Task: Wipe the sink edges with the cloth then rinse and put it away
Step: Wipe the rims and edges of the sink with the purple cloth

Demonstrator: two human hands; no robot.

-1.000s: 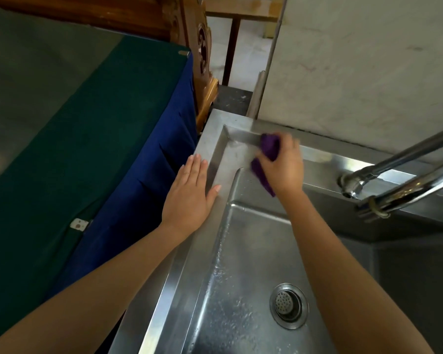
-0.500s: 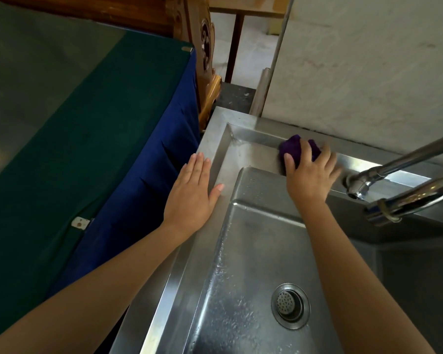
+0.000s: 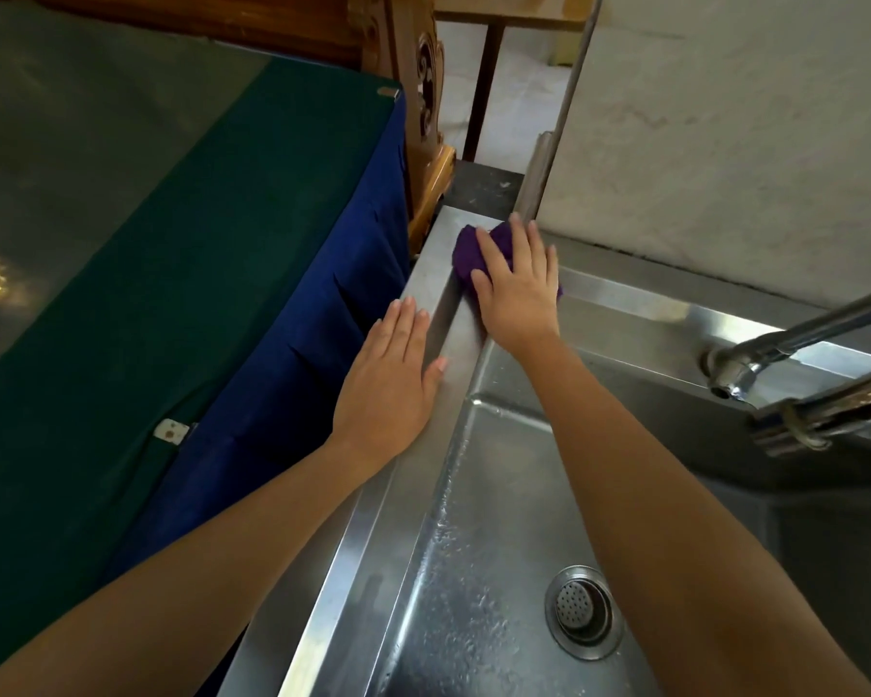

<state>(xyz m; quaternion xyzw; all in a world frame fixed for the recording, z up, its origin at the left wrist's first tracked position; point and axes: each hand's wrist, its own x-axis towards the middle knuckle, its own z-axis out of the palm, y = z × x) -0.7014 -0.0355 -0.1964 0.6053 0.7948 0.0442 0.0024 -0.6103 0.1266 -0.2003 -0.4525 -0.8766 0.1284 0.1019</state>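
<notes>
1. The cloth [image 3: 473, 250] lies under my right hand [image 3: 516, 289], in the upper middle of the frame, on the far left corner of the sink [image 3: 426, 289] rim. My fingers are spread flat over it, pressing down, not gripping; only its purple edge shows past my fingertips.
2. My left hand [image 3: 391, 379] rests palm-down and empty, fingers together and flat, on the left rim, just below and left of the right hand in the frame, close but not touching it.
3. The left rim's long axis runs from that corner down toward the bottom middle of the frame, toward me. I judge the next stroke would follow it, and my left hand sits right in that path, so it would have to lift or slide off.
4. The right hand is the one on the cloth; the left only braces.
5. Half a second ago the cloth was on the back rim, further right, nearer the taps [image 3: 735, 369]. It has since slid left into the corner; the left hand has barely shifted.
</notes>
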